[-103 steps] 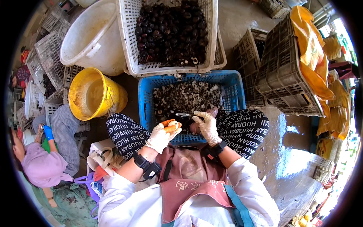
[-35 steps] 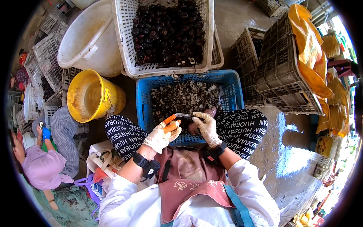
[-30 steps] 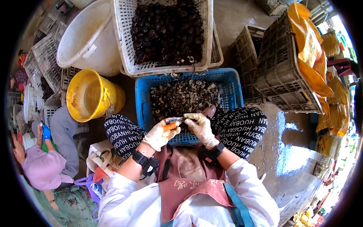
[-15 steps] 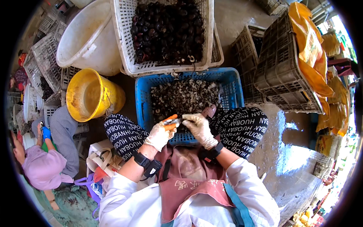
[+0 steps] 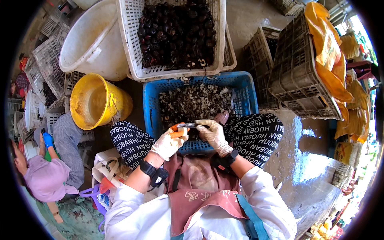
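Wrinkly-gloved hands (image 5: 169, 144) (image 5: 216, 138) hold a slender, glossy grey object (image 5: 186, 125).

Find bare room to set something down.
Wet floor right of the right knee, before the grimy crate, is bare; so is a strip between white basket and small crate. Crowded: left side, with yellow bucket and white tub; blue basket, under left hand and right hand.
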{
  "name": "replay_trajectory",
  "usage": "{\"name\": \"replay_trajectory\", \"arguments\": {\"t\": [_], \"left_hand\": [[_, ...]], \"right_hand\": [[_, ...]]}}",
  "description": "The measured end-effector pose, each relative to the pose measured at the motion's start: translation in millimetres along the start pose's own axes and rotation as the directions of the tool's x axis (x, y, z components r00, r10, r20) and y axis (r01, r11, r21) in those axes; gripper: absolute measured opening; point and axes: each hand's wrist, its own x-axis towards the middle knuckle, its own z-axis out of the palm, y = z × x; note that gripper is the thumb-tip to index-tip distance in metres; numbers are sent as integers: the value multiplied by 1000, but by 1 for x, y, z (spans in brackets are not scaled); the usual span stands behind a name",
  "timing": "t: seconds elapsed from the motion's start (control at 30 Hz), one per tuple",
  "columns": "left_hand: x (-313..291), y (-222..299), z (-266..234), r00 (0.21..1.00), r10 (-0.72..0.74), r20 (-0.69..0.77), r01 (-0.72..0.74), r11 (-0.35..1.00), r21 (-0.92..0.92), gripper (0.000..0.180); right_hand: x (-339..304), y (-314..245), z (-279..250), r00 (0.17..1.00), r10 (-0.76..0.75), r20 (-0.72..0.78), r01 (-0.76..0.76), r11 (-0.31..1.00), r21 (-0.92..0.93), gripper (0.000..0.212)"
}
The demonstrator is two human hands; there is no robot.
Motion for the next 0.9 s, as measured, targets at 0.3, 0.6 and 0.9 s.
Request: {"name": "replay_trajectory", "arguments": {"t": [0.3, 0.6, 0.9], "left_hand": [[-12, 7, 28, 972, -46, -230, 64, 995, 72, 28], [-6, 5, 8, 999, -47, 10, 46, 996, 81, 45], [-12, 8, 14, 998, 8, -60, 5, 978, 209, 31]], "right_hand": [[0, -5, 3, 995, -36, 88, 41, 998, -56, 19], [-2, -14, 5, 996, -51, 74, 53, 998, -31, 21], [2, -9, -1, 994, 86, 75, -86, 996, 4, 22]]}}
